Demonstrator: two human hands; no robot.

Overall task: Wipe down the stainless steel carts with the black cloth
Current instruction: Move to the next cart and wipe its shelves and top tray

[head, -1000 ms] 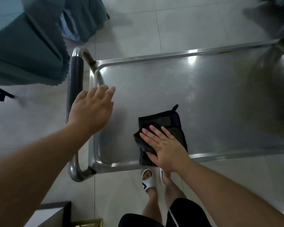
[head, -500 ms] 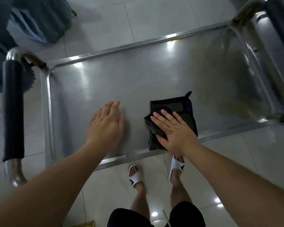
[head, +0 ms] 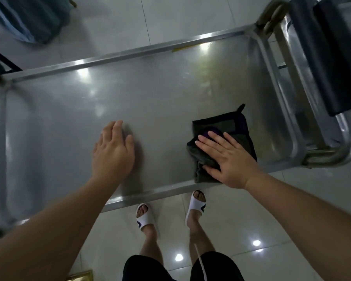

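A stainless steel cart fills the middle of the head view, its flat top shelf ringed by a raised rim. A folded black cloth with a small loop at one corner lies on the shelf near the front right. My right hand presses flat on the cloth with straight, spread fingers. My left hand rests flat on the bare steel at the shelf's front middle, apart from the cloth and holding nothing.
A second steel cart with a black-padded handle butts against the right end. Teal fabric hangs at the top left. My feet in white slides stand on the tiled floor just below the front rim.
My right hand has slid the cloth rightward along the front of the shelf. My left hand has left the cart's left handle and come down flat on the shelf.
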